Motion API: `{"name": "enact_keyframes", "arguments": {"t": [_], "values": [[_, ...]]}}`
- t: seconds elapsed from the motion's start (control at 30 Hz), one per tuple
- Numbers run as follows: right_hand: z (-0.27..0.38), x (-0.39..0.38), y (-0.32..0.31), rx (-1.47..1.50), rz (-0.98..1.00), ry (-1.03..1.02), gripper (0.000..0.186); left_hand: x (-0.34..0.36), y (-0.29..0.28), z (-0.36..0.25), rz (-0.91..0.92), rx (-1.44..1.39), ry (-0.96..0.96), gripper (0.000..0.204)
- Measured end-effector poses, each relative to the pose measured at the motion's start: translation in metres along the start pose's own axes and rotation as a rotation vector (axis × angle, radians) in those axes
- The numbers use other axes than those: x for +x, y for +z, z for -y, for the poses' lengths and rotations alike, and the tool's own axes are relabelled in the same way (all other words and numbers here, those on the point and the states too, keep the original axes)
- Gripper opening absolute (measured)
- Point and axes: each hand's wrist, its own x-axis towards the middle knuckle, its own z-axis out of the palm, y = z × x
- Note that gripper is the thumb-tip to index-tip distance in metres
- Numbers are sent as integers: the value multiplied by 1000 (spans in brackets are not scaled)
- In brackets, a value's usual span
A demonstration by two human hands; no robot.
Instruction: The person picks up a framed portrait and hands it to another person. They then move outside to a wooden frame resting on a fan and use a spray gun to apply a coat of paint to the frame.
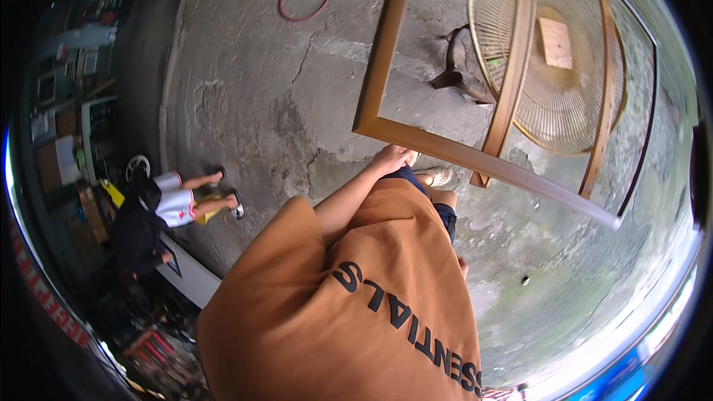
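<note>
My left hand (394, 158) is in front of my body, just below the near corner of a large rectangular brown frame (438, 141). Its fingers look curled; whatever they hold, if anything, I cannot make out. Whether the hand touches the frame is unclear. Of my right hand (463, 267) only a small part shows past the edge of my orange-brown shirt; its fingers are hidden. Two wooden slats (512, 59) cross the frame. Behind them shows a round fan (494, 30) with a gold wire guard and a pale square plate (555, 43) at its centre.
A dark splayed fan base (459, 67) is beside the guard. A red hose (327, 0) loops on the cracked concrete floor (252, 89). On the left another person (145, 215) in dark top and white shorts sits near cluttered shelves (67, 148) and a white panel (189, 275).
</note>
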Motion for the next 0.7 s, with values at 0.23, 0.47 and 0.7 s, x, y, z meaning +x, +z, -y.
{"name": "enact_keyframes", "arguments": {"t": [0.23, 0.47, 0.7], "values": [[132, 87, -59, 29, 148, 17, 34, -98, -43, 122, -398, -67, -501, 34], [198, 175, -61, -175, 393, -86, 33, -194, 12, 135, -698, -309, -632, 39], [209, 207, -66, -246, 522, -87, 31, -184, 100, 135, -505, 64, -529, 51]]}}
